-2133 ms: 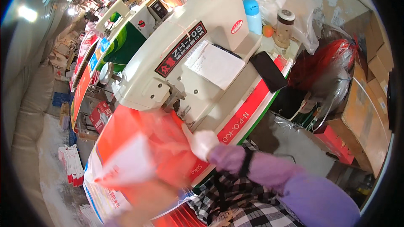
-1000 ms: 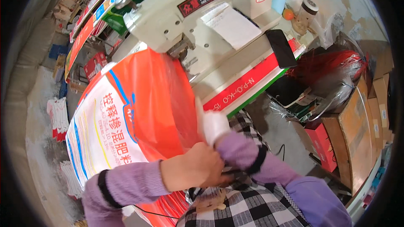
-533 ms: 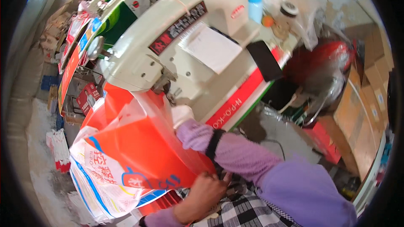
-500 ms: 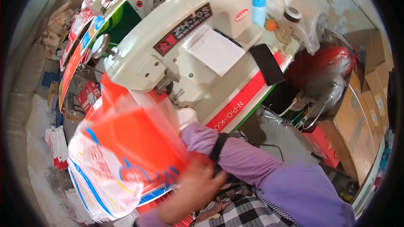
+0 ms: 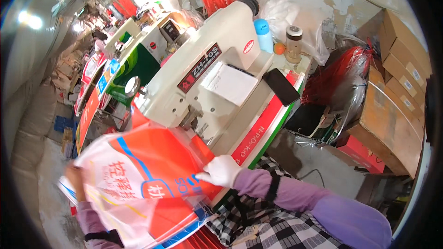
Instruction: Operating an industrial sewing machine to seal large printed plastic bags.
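Observation:
A large red and white woven plastic bag (image 5: 134,157) with blue stripes is spread in front of a cream industrial sewing machine (image 5: 203,69). Its upper edge lies below the machine's needle area. My bare left hand (image 5: 75,179) is closed on the bag's far left edge, with part of the fingers hidden by the material. On the bag's right side, my right hand (image 5: 221,170), in a white glove, pinches the edge between thumb and fingers. More bags (image 5: 200,237) are stacked below it, near my lap.
A white notepad (image 5: 229,83) and a black phone (image 5: 281,86) lie on the machine bed. Behind them stand a blue bottle (image 5: 264,36), an orange fruit (image 5: 279,48) and a clear flask (image 5: 294,45). Cardboard boxes (image 5: 392,124) are piled at right. Another sewing machine (image 5: 143,46) is farther left.
My left hand has gone from the bag's near right side to its left edge. My right hand has come back from beside the needle area toward me. The bag is spread flatter.

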`<state>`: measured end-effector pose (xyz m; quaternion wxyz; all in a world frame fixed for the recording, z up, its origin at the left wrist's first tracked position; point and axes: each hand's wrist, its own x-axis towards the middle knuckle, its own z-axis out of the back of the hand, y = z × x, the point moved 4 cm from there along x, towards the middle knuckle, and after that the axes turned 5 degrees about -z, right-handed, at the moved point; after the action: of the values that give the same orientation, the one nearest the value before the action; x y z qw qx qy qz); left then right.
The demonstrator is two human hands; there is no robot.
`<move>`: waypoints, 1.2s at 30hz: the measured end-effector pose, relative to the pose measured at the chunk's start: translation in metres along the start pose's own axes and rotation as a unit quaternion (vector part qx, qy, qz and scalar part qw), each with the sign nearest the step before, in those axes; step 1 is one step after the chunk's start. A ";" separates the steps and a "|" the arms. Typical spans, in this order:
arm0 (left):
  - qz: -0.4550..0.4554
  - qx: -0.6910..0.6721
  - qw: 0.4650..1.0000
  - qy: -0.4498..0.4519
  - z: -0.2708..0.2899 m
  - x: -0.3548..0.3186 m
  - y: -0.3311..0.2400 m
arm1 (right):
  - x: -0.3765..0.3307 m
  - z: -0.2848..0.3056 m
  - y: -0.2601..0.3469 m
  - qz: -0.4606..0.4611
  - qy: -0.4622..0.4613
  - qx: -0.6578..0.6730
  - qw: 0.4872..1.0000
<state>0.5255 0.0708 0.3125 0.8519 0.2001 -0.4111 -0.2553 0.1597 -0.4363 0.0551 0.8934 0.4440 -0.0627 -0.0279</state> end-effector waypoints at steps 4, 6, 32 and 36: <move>0.026 -0.138 0.984 -0.112 0.174 0.056 0.003 | 0.002 0.000 -0.009 0.109 -0.049 -0.042 0.992; 0.014 0.042 0.997 -0.059 0.203 -0.033 0.068 | -0.023 0.008 0.008 0.208 -0.091 0.121 0.966; 0.072 -0.573 0.799 0.167 0.006 -0.093 -0.583 | -0.129 -0.006 -0.010 0.053 0.096 0.302 0.947; 0.030 -0.643 0.716 0.270 0.160 -0.131 -0.609 | -0.142 -0.005 -0.084 -0.010 0.086 0.165 0.983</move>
<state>0.1624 -0.3525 -0.0087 0.8576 -0.3478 0.0941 -0.3671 0.0204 -0.4687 -0.0273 0.8099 0.5863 0.0147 0.0121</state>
